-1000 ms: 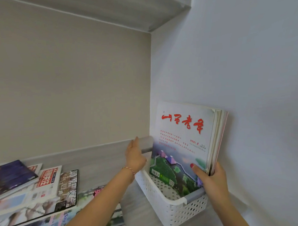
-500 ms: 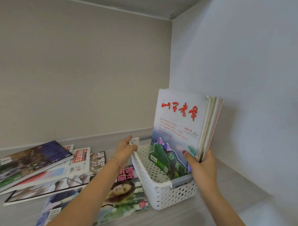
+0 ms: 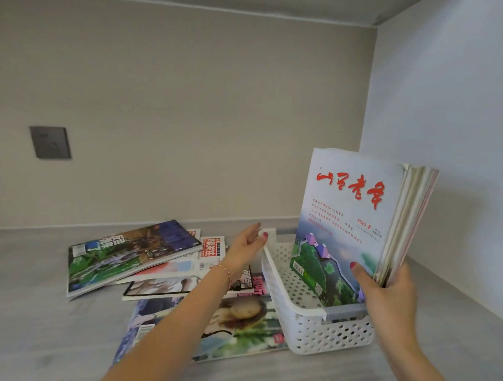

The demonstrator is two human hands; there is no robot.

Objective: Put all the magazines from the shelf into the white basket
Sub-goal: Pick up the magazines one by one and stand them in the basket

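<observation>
The white basket point(image 3: 317, 335) sits on the grey shelf near the right wall. A stack of magazines point(image 3: 352, 214) stands upright inside it, a white cover with red characters facing me. My right hand point(image 3: 390, 293) grips the stack's lower right edge, thumb on the cover. My left hand point(image 3: 251, 239) reaches over the loose magazines and pinches the basket's far left corner. Several loose magazines point(image 3: 132, 253) lie fanned out flat to the left of the basket. The lowest one point(image 3: 230, 326), with a face on its cover, lies against the basket's left side.
A dark wall socket point(image 3: 50, 142) is set in the back wall at the left. The white side wall point(image 3: 443, 124) rises just right of the basket. The shelf surface point(image 3: 34, 329) runs grey to the left and front.
My left hand slid from the basket's far rim to its far left corner. My right hand kept hold of the upright stack. The view swung left, showing more loose magazines.
</observation>
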